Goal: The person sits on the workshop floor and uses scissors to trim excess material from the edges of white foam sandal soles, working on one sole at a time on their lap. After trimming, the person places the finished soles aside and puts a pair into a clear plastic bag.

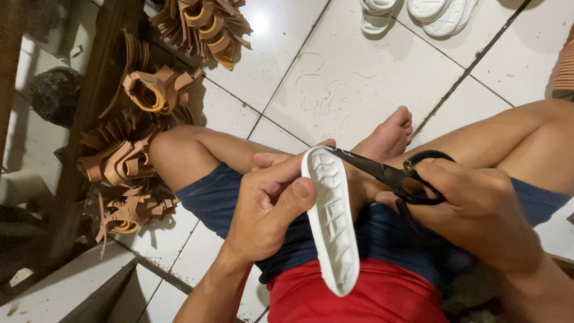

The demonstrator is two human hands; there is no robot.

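A white moulded rubber shoe sole (332, 221) is pinched in the left hand (266, 206), thumb on its tread, held over the lap. Black metal scissors (391, 174) are gripped closed-fingered by the right hand (478, 209), blade tips touching the sole's top edge (blades barely parted). Tan leather strap pieces (137, 161) are piled along the tiled floor's (359, 72) left edge.

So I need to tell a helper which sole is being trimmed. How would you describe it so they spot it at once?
Start at the seated person's lap, blue shorts over a red shirt. Just above it the left hand holds a white shoe sole upright, tread side showing. Unlike the other white soles lying on the tiled floor, this one has black scissors, in the right hand, at its top edge.
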